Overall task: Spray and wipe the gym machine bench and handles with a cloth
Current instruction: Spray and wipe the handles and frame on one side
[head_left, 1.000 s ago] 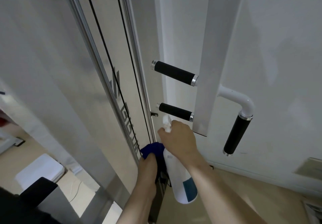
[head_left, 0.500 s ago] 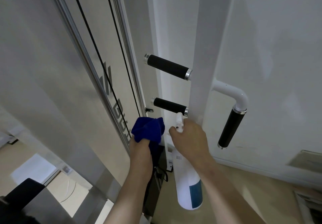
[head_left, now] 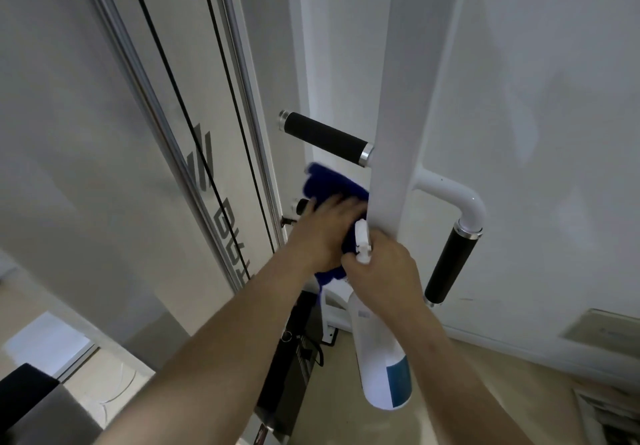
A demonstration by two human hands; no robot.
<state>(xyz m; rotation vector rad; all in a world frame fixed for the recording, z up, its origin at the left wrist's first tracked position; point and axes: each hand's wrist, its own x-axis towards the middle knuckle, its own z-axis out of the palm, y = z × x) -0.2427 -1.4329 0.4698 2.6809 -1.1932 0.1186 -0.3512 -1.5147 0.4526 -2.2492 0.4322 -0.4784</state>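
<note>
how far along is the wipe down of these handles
Done: nothing provably. In hand: left hand grips blue cloth around the lower handle; right hand grips spray bottle. Left: upper handle and angled handle, both uncovered; bench out of view.

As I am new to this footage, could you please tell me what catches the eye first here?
Mid-frame, the left hand holds a blue cloth over the lower black handle, beside the white upright. Just right of it, the right hand grips a white spray bottle by its neck.
</note>
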